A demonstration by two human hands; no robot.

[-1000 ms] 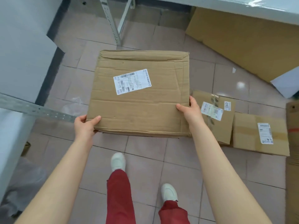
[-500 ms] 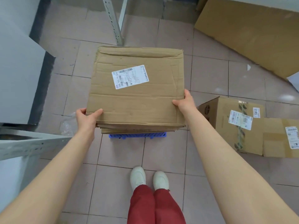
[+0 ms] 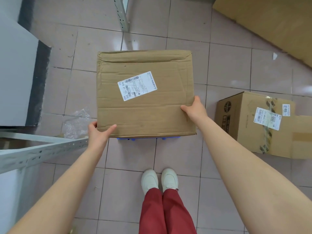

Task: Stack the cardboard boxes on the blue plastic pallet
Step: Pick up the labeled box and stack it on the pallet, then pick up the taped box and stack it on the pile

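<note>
A worn brown cardboard box [image 3: 165, 108] with a white shipping label sits low in front of me, held at both near corners. My left hand [image 3: 98, 132] grips its near left corner, thumb on top. My right hand [image 3: 194, 108] grips its right edge. Just below the box's near edge a thin strip of the blue plastic pallet [image 3: 148, 138] shows; the rest of the pallet is hidden under the box. I cannot tell whether the box rests on the pallet or hovers just above it.
A second taped cardboard box [image 3: 249, 125] stands on the tiled floor to the right, with another beside it at the frame edge. A large flat cardboard sheet [image 3: 273, 22] leans at the back right. A grey metal shelf rail [image 3: 38, 149] juts in from the left, crumpled clear plastic [image 3: 76, 122] beside it.
The box has come down and away from me over the blue pallet, now covering nearly all of it. My feet have come together and both hands have kept their grip.
</note>
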